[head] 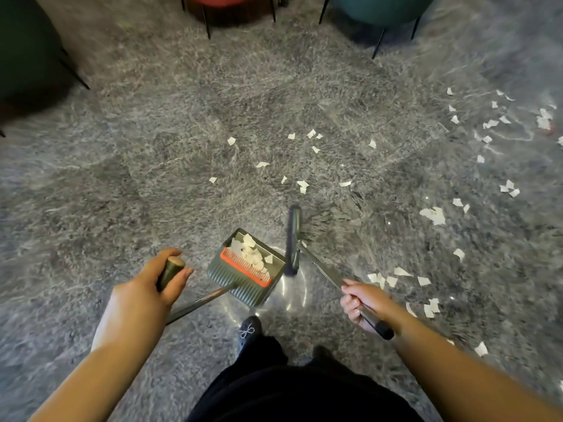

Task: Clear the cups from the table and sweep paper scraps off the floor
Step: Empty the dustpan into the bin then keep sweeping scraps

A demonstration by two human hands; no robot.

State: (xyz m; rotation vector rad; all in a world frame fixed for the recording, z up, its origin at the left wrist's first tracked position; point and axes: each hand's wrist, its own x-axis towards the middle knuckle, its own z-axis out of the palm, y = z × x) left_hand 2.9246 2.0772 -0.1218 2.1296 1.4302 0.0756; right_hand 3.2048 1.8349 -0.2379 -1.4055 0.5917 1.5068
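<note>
Grey marbled floor (182,123) lies broad and bare ahead, hemmed at the far edge by three chairs: dark green (27,47), red (228,7), teal (377,10). Paper scraps (304,166), dozens loose, scatter centre and right. Left hand (158,284) grips one dustpan (246,266) handle, scraps piled inside; right hand (362,303) clamps one broom (294,239) shaft, bristles just beside the pan.

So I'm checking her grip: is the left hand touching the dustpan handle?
Touching. The head view shows the left hand with fingers curled round the top of the dustpan handle.
</note>
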